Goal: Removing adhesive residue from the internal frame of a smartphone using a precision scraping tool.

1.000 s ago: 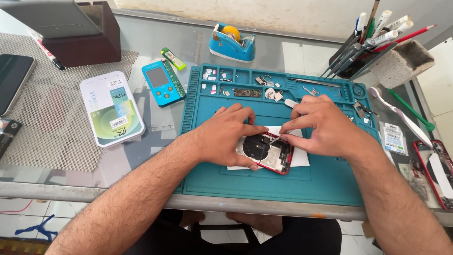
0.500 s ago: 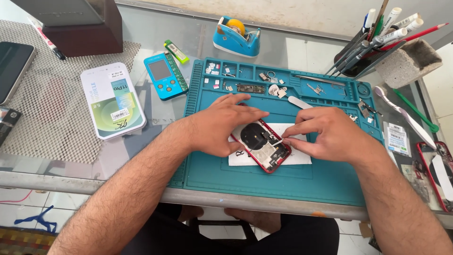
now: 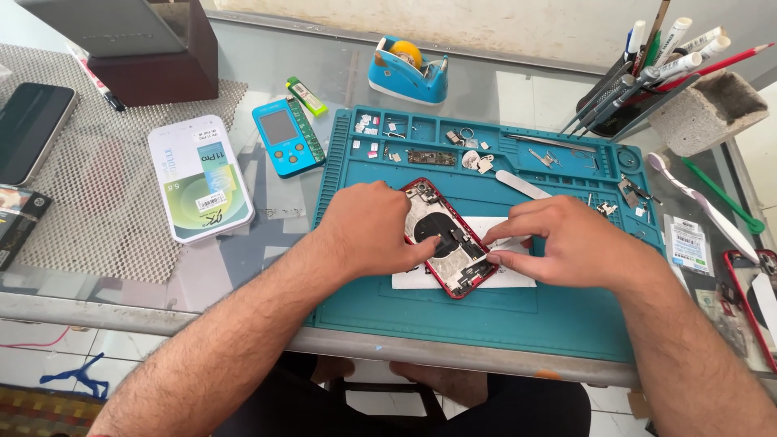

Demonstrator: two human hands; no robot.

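An opened red phone housing (image 3: 443, 235) lies tilted on a white paper sheet (image 3: 518, 279) on the teal repair mat (image 3: 486, 324). My left hand (image 3: 368, 226) presses on the housing's left side, thumb on its dark inner parts. My right hand (image 3: 558, 241) rests at the housing's right edge, thumb and forefinger pinched on something small that I cannot make out.
Small screws and metal parts sit in the mat's upper compartments (image 3: 421, 133). A white spudger (image 3: 522, 184), a blue tape dispenser (image 3: 407, 71), a blue tester device (image 3: 287, 136), a white screen box (image 3: 199, 178), a pen holder (image 3: 623, 97) and a dark phone (image 3: 32, 129) surround the mat.
The phone housing has turned from lying across to standing more upright on the mat. My left hand slid to its left side and my right hand moved to its right edge.
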